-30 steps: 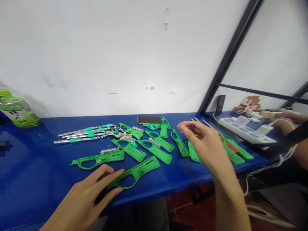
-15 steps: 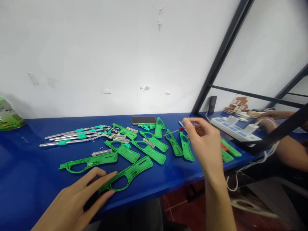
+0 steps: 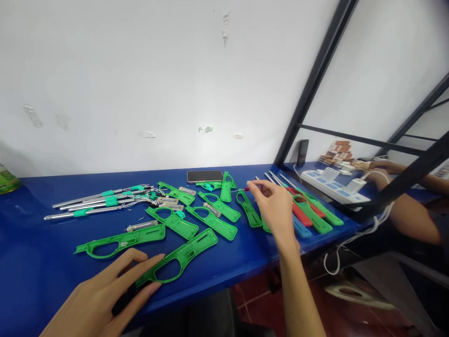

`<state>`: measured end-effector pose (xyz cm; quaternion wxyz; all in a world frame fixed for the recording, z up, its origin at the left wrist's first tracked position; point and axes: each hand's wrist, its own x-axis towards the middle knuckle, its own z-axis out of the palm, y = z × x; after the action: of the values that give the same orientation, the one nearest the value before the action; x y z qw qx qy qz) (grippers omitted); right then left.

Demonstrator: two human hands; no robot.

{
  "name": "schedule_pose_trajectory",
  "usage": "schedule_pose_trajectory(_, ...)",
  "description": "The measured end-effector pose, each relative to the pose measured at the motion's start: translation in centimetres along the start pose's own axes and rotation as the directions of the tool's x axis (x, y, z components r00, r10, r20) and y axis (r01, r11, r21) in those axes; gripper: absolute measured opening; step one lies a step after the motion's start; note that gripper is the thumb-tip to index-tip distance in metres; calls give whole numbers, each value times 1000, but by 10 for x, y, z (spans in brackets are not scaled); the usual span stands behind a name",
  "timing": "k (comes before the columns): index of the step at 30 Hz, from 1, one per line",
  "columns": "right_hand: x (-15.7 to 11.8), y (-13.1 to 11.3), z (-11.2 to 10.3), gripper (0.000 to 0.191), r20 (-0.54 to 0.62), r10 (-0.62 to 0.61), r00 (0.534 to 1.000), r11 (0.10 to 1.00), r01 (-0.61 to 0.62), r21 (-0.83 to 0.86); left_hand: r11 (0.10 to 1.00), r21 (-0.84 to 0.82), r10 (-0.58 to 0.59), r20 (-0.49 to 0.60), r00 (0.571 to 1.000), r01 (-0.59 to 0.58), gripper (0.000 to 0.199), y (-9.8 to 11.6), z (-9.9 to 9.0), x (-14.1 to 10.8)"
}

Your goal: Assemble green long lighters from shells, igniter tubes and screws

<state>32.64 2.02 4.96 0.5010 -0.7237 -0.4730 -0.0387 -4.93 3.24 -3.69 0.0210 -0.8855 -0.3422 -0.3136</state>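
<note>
My left hand pinches the near end of a green lighter shell half that lies by the table's front edge. My right hand is closed round the dark red handle of a thin screwdriver, whose shaft points left over the green shells. Several other green shell halves lie across the middle, their inner sides up. Clear fuel tanks rest among them. To the left are several metal lighter tubes with teal parts and white wires.
A phone lies near the wall. Whole lighters in green, red and blue lie right of my right hand. Beyond a black frame are a white power strip and another person's arms. A green bottle stands far left.
My right hand has moved left with the screwdriver, uncovering more of the coloured lighters. The view has shifted slightly to the right. My left hand still holds the same shell half.
</note>
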Motion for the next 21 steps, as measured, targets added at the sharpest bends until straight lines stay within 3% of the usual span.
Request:
schedule_pose_trajectory(16, -1, -5, -7, 33, 37, -2, 999, 997, 5, -71, 1000, -10, -6, -4, 1000, 6, 44, 1, 0, 0)
schedule_pose_trajectory(21, -2, -6, -9, 33, 45, -6, 999, 997, 9, -72, 998, -13, -61, 9, 998, 62, 51, 5, -2, 2)
